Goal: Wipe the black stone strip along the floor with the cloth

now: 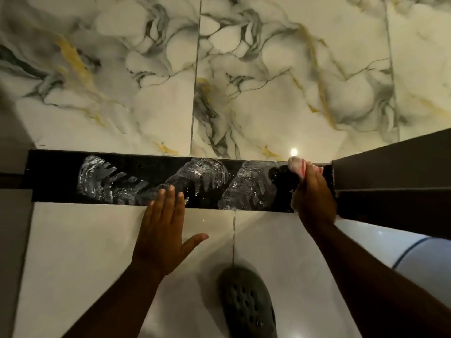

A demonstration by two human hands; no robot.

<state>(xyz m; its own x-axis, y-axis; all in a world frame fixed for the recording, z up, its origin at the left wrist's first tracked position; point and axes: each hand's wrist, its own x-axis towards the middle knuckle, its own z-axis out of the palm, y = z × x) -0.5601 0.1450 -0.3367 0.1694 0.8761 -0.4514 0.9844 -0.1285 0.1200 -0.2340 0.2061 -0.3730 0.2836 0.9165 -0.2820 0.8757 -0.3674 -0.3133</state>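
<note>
your right hand (314, 191) is clenching the cloth (303, 167) at the right end of the black stone strip (53, 176), pressed just beside the dark panel edge (390, 162), so there is no room further right. the strip's long axis is running left from your fingers, and the soapy smears (156, 179) are lying that way, open all along. your left hand (161, 237) is resting flat, fingers released, fingertips touching the strip's near edge, sitting in the likely wiping path
</note>
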